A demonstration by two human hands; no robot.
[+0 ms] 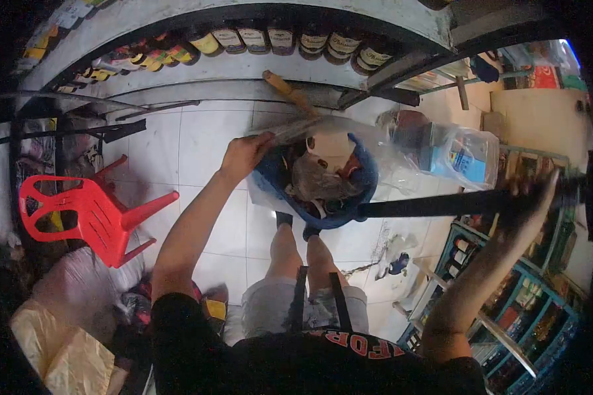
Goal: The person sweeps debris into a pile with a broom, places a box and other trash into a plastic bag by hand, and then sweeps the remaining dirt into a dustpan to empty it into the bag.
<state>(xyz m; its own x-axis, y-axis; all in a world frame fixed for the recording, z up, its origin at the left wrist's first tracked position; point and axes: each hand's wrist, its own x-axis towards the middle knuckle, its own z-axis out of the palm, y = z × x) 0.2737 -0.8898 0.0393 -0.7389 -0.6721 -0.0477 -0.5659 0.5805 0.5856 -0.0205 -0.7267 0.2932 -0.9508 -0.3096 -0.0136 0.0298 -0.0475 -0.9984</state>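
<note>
A blue bin [263, 191] stands on the floor in front of my feet, filled with rubbish [323, 174] that includes crumpled plastic and pale cardboard. Clear plastic sheeting [290, 131] spreads over its far rim. My left hand [244, 155] is closed on the edge of this plastic, at the bin's left side. Out to the right, my right hand [530, 194] is dark and partly blurred, and it appears wrapped round a long black bar [435, 203]. The bar reaches across to the bin's right rim; its far right end is lost in shadow.
Left of me is a red plastic chair [92, 214], with stuffed sacks [79, 289] below it. Bottles [280, 41] line the shelf ahead, and a wooden stick [286, 91] leans there. Blue crates [527, 296] sit at right, near a clear bag with a blue box [458, 161].
</note>
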